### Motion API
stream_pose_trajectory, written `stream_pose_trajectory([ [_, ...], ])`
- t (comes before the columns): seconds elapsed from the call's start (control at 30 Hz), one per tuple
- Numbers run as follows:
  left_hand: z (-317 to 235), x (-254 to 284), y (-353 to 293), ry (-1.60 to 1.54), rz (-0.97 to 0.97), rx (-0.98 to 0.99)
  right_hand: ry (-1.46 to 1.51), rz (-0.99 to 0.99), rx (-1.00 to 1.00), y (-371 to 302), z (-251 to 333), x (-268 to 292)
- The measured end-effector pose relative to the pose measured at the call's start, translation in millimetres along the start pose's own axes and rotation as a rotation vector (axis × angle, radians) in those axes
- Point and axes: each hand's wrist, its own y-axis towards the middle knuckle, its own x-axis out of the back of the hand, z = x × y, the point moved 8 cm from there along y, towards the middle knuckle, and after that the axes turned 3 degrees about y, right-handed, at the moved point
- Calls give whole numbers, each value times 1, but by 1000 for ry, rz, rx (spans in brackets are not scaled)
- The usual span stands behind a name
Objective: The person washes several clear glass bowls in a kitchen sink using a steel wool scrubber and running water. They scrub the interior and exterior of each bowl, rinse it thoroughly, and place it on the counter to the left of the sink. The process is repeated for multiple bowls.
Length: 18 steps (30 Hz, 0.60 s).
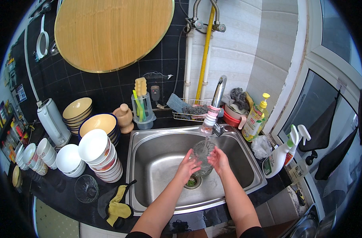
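The left hand [187, 166] and right hand [219, 160] curve around a round, transparent glass bowl [204, 158], nearer the smooth steel sink's [157, 168] back edge; I cannot tell whether they grip.

A white kettle [53, 123] stands toward the back left corner of the black countertop [66, 194], a wooden mortar [124, 120] farther along the back edge. A yellow-and-black cloth [118, 204] lies at the front edge; spray bottles [277, 158] crowd the right end.
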Motion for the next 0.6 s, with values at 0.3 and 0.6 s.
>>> stream_pose_trajectory([
  [0.3, 1, 21, -10, 272, -342, 199, -943, 239, 455, -26, 4, -45],
  [0.6, 13, 65, 20, 419, -477, -186, -2003, 441, 536, -49, -30, -82],
])
